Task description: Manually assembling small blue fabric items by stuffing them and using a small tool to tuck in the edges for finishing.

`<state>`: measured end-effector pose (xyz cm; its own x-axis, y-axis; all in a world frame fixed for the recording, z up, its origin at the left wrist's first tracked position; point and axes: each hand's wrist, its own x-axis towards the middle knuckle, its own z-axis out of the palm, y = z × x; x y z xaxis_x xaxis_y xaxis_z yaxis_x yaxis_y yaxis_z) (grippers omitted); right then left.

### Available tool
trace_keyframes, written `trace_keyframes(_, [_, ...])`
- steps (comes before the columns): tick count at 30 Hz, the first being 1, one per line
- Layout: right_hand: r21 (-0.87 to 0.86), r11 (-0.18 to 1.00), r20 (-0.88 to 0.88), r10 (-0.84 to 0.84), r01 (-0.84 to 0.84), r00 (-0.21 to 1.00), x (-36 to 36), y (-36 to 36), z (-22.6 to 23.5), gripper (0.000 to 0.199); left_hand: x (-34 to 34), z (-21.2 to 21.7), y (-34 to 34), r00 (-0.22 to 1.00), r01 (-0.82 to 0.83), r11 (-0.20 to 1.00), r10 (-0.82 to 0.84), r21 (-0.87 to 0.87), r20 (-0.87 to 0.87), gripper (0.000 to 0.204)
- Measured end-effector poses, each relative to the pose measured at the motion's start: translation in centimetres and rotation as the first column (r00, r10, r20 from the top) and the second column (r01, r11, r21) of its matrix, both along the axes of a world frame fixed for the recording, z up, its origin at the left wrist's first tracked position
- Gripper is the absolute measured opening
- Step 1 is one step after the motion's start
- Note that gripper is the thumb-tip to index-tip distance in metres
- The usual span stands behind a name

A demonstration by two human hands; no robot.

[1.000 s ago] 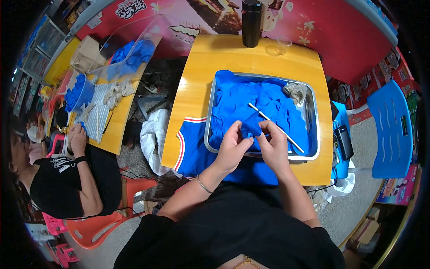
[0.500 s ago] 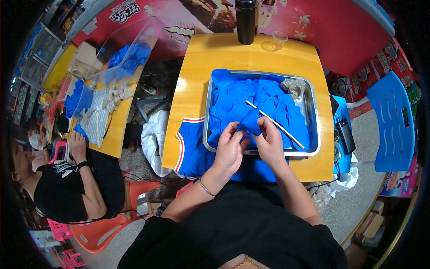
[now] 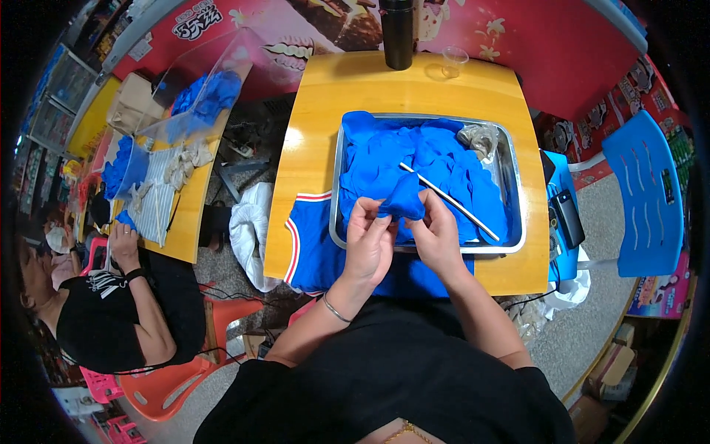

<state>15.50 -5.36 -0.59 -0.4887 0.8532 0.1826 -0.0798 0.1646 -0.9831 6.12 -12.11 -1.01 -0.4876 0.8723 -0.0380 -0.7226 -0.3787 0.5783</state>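
Between my two hands is a small piece of blue fabric (image 3: pixel 404 198), folded to a peak and raised over the near side of a metal tray (image 3: pixel 520 222). My left hand (image 3: pixel 367 238) pinches its left edge, and my right hand (image 3: pixel 438 235) grips the right edge. Many loose blue fabric pieces (image 3: pixel 373 159) fill the tray. Across them slants a thin pale stick (image 3: pixel 451 203), just beyond my right hand. A crumpled beige bundle (image 3: pixel 482 139) lies in the tray's far right corner. Under my wrists a blue garment with red-and-white trim (image 3: pixel 314 240) covers the table's near edge.
On the yellow table (image 3: pixel 325 89) stand a black flask (image 3: pixel 397 37) and a clear plastic cup (image 3: pixel 453 63). A blue chair (image 3: pixel 642 192) is at the right. To the left, another person (image 3: pixel 111 318) sits at a second table holding blue and beige pieces.
The blue piece in my hands now stands fuller, with its peak turned upward. Both hands still hold it in nearly the same place. The view has shifted slightly.
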Motion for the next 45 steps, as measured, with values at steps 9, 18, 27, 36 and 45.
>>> trace_keyframes(9, [-0.255, 0.965, -0.147, 0.026, -0.063, 0.989, 0.3, -0.6, 1.0, 0.014, -1.7, 0.1, 0.0, 0.912, 0.223, 0.962, -0.264, -0.160, -0.316, 0.020])
trace_keyframes(18, [-0.106, 0.990, -0.009, 0.095, -0.095, 0.995, 0.5, 0.2, -0.9, 0.014, -1.9, -0.3, 0.7, 0.586, -0.293, 0.955, 0.137, -0.051, -0.799, 0.020])
trace_keyframes(27, [-0.125, 0.984, 0.039, 0.133, -0.127, 0.990, 1.1, 0.5, -0.2, 0.012, -2.5, 0.8, 0.2, 0.381, -0.216, 0.963, -0.068, -0.160, -0.922, 0.010])
trace_keyframes(36, [0.412, 0.911, 0.309, -0.106, -0.032, 0.945, 0.7, 1.1, 2.5, 0.008, -2.6, -0.4, -0.1, 0.929, 0.321, 0.939, -0.338, -0.124, -0.154, 0.004])
trace_keyframes(45, [-0.227, 0.939, 0.010, 0.267, -0.258, 0.964, 1.8, 1.8, 0.5, 0.012, -2.2, 1.0, 0.0, 0.807, 0.208, 0.930, -0.338, -0.302, -0.484, 0.007])
